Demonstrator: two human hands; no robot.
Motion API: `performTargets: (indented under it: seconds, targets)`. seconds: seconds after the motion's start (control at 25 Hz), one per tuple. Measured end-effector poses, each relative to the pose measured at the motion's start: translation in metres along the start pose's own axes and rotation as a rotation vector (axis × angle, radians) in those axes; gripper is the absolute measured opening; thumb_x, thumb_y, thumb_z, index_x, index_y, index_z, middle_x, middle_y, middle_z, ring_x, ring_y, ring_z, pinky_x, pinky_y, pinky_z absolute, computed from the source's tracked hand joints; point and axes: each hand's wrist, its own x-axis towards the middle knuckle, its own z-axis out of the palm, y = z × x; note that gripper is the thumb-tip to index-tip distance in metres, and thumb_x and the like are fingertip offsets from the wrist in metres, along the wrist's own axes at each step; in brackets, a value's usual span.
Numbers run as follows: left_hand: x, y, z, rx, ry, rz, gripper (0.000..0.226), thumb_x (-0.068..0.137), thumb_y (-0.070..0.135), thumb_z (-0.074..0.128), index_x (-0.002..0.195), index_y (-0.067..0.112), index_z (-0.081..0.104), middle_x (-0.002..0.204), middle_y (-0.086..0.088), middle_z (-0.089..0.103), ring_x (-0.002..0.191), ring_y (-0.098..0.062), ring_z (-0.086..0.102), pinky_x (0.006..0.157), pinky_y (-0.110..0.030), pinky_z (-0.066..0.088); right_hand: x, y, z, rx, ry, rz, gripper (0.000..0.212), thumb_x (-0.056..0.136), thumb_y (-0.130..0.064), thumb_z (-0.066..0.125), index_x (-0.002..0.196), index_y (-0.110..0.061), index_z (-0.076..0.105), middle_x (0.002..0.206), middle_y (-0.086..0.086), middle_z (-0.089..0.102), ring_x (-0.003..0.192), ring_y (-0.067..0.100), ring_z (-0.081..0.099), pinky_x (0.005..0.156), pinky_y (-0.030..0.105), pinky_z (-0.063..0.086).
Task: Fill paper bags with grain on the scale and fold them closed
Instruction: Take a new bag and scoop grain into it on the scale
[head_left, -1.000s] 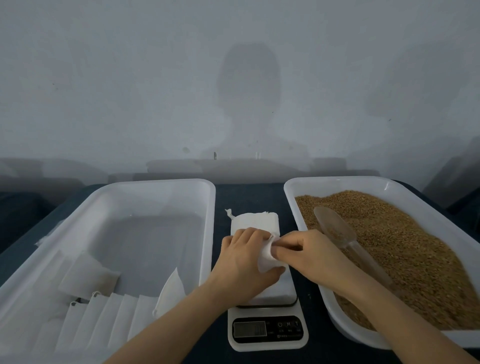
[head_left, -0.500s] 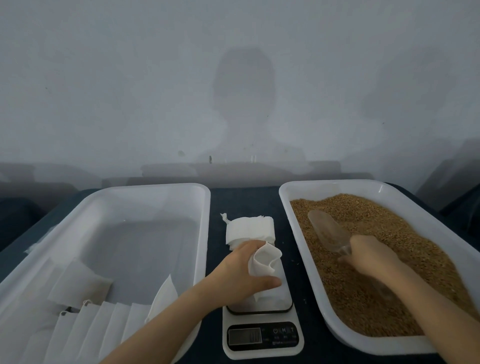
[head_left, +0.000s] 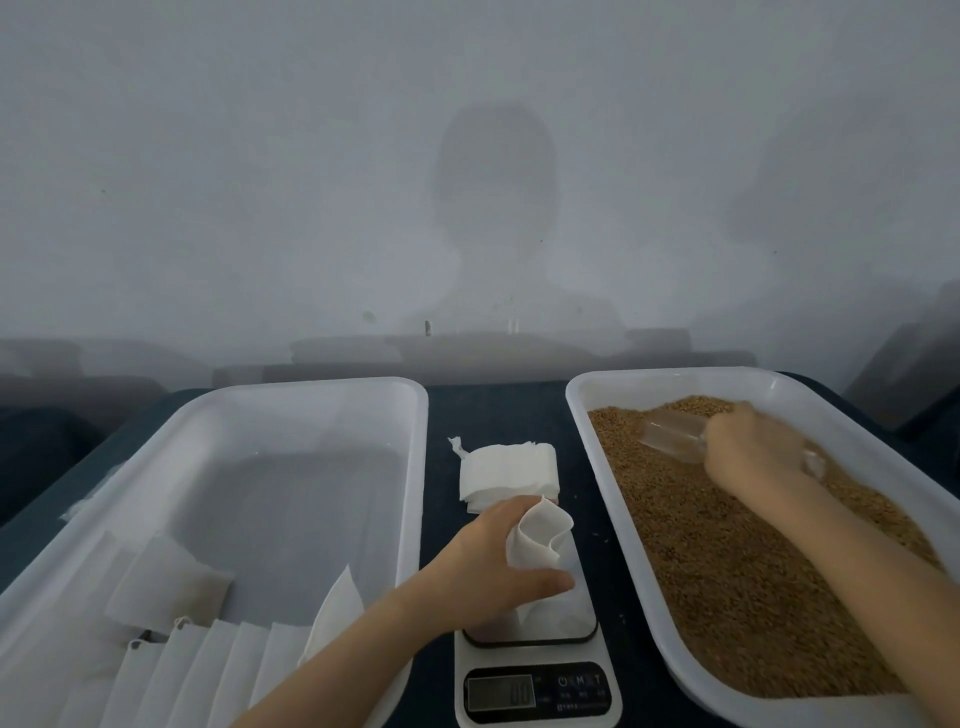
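Holding open paper bag (head_left: 540, 535) on scale (head_left: 540, 696), left hand (head_left: 488, 566) curled round it. Gripping scoop (head_left: 670, 439) in grain (head_left: 727, 571), right hand (head_left: 753, 452) wrapped tight.

A dark blue tabletop (head_left: 493, 410) fills the lower view. Behind it rises a plain grey wall (head_left: 208, 156) — on it, straight above the tabletop's middle, lies a head-and-shoulders shadow (head_left: 496, 176). Just above the tabletop's far edge, 2 small pale marks (head_left: 427, 328) sit on the wall, near each other.
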Motion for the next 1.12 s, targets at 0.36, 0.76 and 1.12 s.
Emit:
performTargets:
  seconds: [0.36, 0.76, 1.12]
  targets:
    - [0.001, 0.0, -0.003, 0.004, -0.006, 0.003, 0.061, 0.08, 0.04, 0.073, 0.128, 0.044, 0.036, 0.118, 0.02, 0.047, 0.107, -0.004, 0.05, 0.091, -0.02, 0.044, 0.015, -0.021, 0.024, 0.234, 0.015, -0.17, 0.027, 0.095, -0.022, 0.049, 0.119, -0.018, 0.061, 0.111, 0.007, 0.053, 0.087, 0.024, 0.058, 0.077, 0.034, 0.051]
    - [0.005, -0.003, -0.002, 0.007, 0.004, 0.039, 0.059, 0.08, 0.04, 0.073, 0.129, 0.04, 0.039, 0.119, 0.019, 0.05, 0.104, -0.004, 0.052, 0.086, -0.014, 0.044, -0.001, 0.026, 0.035, 0.669, -0.117, -0.176, 0.032, 0.09, -0.034, 0.06, 0.12, -0.026, 0.062, 0.086, -0.005, 0.066, 0.085, 0.019, 0.067, 0.069, 0.03, 0.053]
    - [0.005, -0.005, -0.002, -0.005, 0.02, 0.032, 0.056, 0.078, 0.041, 0.074, 0.121, 0.046, 0.039, 0.112, 0.024, 0.05, 0.1, 0.0, 0.053, 0.079, -0.012, 0.046, -0.05, 0.06, 0.005, 0.665, -0.066, -0.376, 0.035, 0.085, -0.032, 0.064, 0.115, -0.047, 0.057, 0.102, -0.01, 0.063, 0.091, 0.011, 0.059, 0.081, 0.033, 0.05]
